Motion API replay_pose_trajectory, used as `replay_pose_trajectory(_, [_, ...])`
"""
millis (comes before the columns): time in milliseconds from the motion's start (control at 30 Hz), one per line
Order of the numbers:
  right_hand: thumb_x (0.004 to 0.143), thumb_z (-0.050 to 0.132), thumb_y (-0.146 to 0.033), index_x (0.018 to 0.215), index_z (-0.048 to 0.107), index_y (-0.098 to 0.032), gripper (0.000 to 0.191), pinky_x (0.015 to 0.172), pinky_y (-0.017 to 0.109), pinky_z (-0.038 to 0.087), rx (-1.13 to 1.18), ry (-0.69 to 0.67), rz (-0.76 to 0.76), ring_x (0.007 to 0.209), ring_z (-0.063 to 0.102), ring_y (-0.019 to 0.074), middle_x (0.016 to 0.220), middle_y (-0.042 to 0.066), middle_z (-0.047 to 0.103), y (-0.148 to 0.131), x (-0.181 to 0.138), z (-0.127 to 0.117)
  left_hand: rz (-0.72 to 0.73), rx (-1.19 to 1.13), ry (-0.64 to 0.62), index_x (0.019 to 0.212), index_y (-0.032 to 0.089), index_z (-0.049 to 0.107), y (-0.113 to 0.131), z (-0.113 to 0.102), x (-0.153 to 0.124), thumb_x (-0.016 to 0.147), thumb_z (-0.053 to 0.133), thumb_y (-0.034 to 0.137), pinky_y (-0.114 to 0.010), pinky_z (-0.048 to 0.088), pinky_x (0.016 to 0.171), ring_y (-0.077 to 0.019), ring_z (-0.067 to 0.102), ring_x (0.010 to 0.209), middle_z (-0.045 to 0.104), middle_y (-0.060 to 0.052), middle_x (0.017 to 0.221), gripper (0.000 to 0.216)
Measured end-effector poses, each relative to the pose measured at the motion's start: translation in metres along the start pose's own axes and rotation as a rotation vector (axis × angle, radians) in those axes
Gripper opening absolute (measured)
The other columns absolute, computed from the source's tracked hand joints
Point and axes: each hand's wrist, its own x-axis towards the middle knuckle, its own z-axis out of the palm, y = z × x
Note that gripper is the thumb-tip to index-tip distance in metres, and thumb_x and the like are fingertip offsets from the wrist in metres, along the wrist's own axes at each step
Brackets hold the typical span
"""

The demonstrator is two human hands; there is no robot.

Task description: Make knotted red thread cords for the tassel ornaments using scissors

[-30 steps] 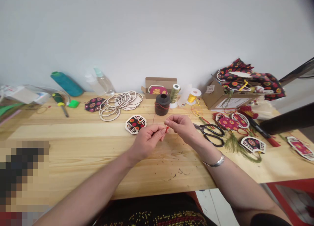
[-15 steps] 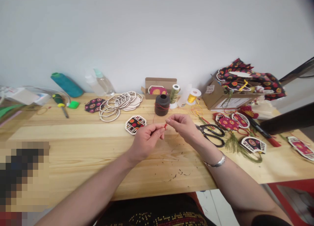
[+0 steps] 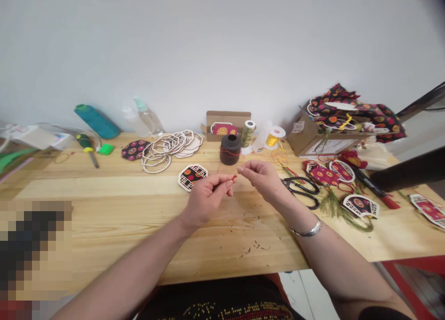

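My left hand [image 3: 209,193] pinches a small looped bit of red thread [image 3: 234,177] between thumb and forefinger. Just to its right, my right hand [image 3: 260,175] is closed in a pinch too, its fingertips a short way from the red loop. A fine reddish strand shows below the right hand, so it seems to grip the same thread; the exact hold is too small to see. Behind my left hand lies an eight-sided patterned ornament [image 3: 192,177] with a pale cut-out frame. A dark thread cone [image 3: 230,150] wound with red strands stands beyond both hands.
Black-handled scissors [image 3: 301,190] lie beside my right wrist. Finished ornaments [image 3: 359,206] with green tassels are at right, before a cardboard box [image 3: 313,141] of fabric. Pale cut-out frames [image 3: 167,151], a teal thread cone [image 3: 97,121], a screwdriver [image 3: 86,146] and a yellow spool [image 3: 274,137] line the back.
My right hand's fingertips have drawn slightly right, away from the red loop. My left hand keeps its pinch on the thread. The view has shifted a little.
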Motion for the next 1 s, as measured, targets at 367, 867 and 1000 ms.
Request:
replay_pose_trajectory(367, [0.073, 0.067, -0.049, 0.065, 0.056, -0.018, 0.034, 0.049, 0.024, 0.026, -0.001, 0.011, -0.044, 0.052, 0.031, 0.0081, 0.056, -0.005, 0.043, 0.0021, 0.0013, -0.0002, 0.044, 0.020, -0.121, 0.070, 0.018, 0.064, 0.0025, -0.0011, -0.0028, 0.087, 0.054, 0.019, -0.027, 0.050, 0.072, -0.0111, 0.055, 0.060, 0.059, 0.002, 0.059, 0.020])
replay_pose_trajectory(867, [0.068, 0.066, -0.046, 0.060, 0.057, -0.016, 0.032, 0.052, 0.025, 0.028, -0.025, 0.091, -0.080, 0.053, 0.030, 0.0081, 0.055, -0.005, 0.043, -0.0037, 0.0015, 0.0023, 0.081, 0.030, -0.178, 0.071, 0.017, 0.064, -0.0001, -0.0041, -0.0025, 0.088, 0.054, 0.020, -0.023, 0.046, 0.061, -0.0098, 0.052, 0.056, 0.056, 0.004, 0.057, 0.020])
replay_pose_trajectory(1000, [0.069, 0.065, -0.042, 0.061, 0.059, -0.016, 0.028, 0.053, 0.025, 0.031, -0.049, 0.116, -0.111, 0.053, 0.032, 0.0083, 0.054, -0.005, 0.043, -0.0028, 0.0021, 0.0027, 0.070, 0.019, -0.157, 0.069, 0.016, 0.064, 0.0006, -0.0040, -0.0024, 0.087, 0.055, 0.020, -0.023, 0.044, 0.060, -0.0095, 0.051, 0.056, 0.056, 0.003, 0.056, 0.020])
